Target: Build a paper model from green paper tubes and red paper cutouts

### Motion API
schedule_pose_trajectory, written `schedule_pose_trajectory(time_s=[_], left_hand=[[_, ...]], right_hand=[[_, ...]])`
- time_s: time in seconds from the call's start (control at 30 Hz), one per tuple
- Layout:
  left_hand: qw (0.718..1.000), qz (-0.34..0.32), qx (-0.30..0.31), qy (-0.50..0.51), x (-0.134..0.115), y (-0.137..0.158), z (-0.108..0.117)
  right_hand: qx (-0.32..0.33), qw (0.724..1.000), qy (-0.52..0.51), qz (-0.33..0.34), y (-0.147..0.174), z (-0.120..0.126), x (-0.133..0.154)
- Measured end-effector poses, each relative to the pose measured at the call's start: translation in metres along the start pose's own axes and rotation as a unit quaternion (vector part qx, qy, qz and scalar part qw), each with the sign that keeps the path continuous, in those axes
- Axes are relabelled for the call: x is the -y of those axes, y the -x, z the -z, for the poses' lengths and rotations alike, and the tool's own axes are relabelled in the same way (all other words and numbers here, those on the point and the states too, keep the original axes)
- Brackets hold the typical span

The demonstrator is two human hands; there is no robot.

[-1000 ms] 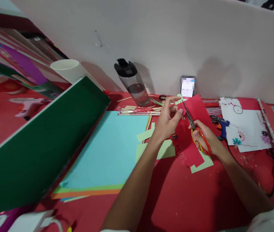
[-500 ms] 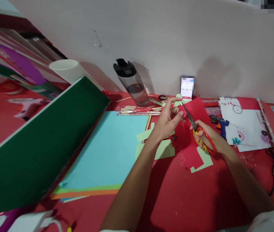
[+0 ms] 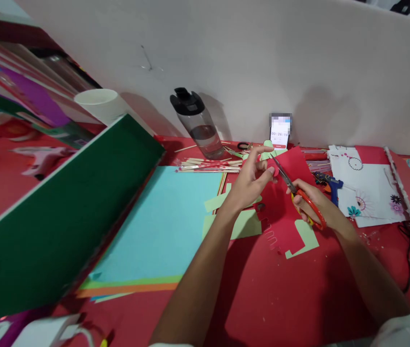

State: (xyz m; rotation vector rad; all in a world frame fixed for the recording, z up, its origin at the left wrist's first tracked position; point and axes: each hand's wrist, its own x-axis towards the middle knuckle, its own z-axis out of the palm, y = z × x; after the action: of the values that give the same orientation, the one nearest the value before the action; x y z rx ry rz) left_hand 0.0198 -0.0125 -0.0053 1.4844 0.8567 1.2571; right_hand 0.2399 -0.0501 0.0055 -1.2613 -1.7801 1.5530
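My left hand [image 3: 249, 180] is closed in a pinch on a small red paper piece [image 3: 275, 170], held between thumb and fingers. My right hand [image 3: 312, 200] grips scissors [image 3: 287, 179] with red and yellow handles. Their blades point up and left, with the tips close to the fingers of my left hand. Beneath both hands lies a red paper sheet [image 3: 293, 166] with rows of cut-out notches along its lower left edge. Pale green paper scraps [image 3: 308, 239] lie around it.
A blue paper stack [image 3: 161, 221] and a long green board [image 3: 63, 207] fill the left. A water bottle [image 3: 201, 127] and a lit phone [image 3: 280, 131] stand by the wall. Wooden sticks [image 3: 208, 166] lie between. On the right are a blue glue gun [image 3: 333, 188] and white patterned sheets [image 3: 367, 193].
The scissors have closed, their blades coming together and the yellow handle drawing behind the red one. My left hand and the red paper piece stay nearly still.
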Motion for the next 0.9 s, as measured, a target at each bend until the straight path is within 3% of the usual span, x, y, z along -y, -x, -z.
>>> schedule_pose_trajectory(time_s=[0.3,0.6,0.77,0.9], left_hand=[[1.000,-0.003,-0.016,0.013,0.000,-0.001,-0.002],[0.996,0.010,-0.079,0.033,0.004,-0.004,-0.006],[0.996,0.068,-0.050,0.020,-0.001,-0.002,-0.014],[0.996,0.074,-0.040,0.031,0.002,-0.001,-0.023]], right_hand=[[-0.006,1.000,-0.008,0.014,-0.001,-0.001,0.001],[-0.025,0.998,-0.057,0.013,-0.007,-0.001,-0.011],[-0.026,0.996,-0.078,0.031,-0.008,-0.001,-0.012],[-0.031,0.996,-0.075,0.040,-0.009,-0.001,-0.014]])
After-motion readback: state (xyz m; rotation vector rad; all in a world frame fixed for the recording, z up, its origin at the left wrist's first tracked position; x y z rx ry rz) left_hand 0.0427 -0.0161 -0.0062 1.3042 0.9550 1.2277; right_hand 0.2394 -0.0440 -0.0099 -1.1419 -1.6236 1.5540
